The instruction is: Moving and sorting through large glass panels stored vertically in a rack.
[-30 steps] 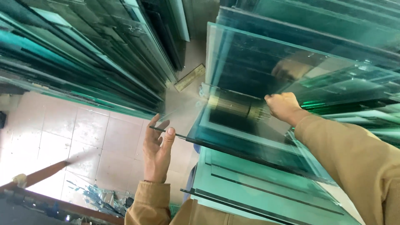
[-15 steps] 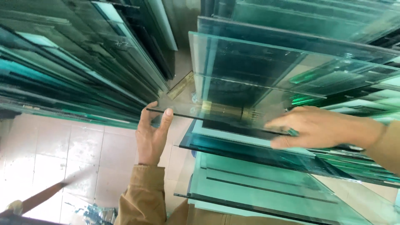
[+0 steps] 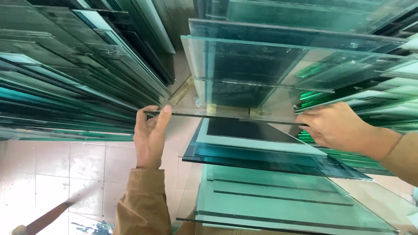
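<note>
I hold a clear glass sheet [image 3: 226, 98] by its near edge, level with my eyes, so it shows almost edge-on. My left hand [image 3: 149, 138] grips its left corner, thumb on top. My right hand [image 3: 337, 128] clasps the right end of the same edge. Both arms wear tan sleeves. Below the sheet lie more green-tinted glass panes [image 3: 278, 152] stacked in steps.
Racks of green-edged glass sheets [image 3: 65, 87] lean at the left and more glass sheets [image 3: 370, 87] fill the right. A narrow aisle with a wooden strip [image 3: 180, 93] runs between them. Pale floor tiles [image 3: 56, 174] lie below left, with a wooden handle [image 3: 48, 217].
The glass sheet has tilted from slanted to nearly level. My right hand slid from the far part of the sheet down to its near right edge; my left hand closed on the left corner.
</note>
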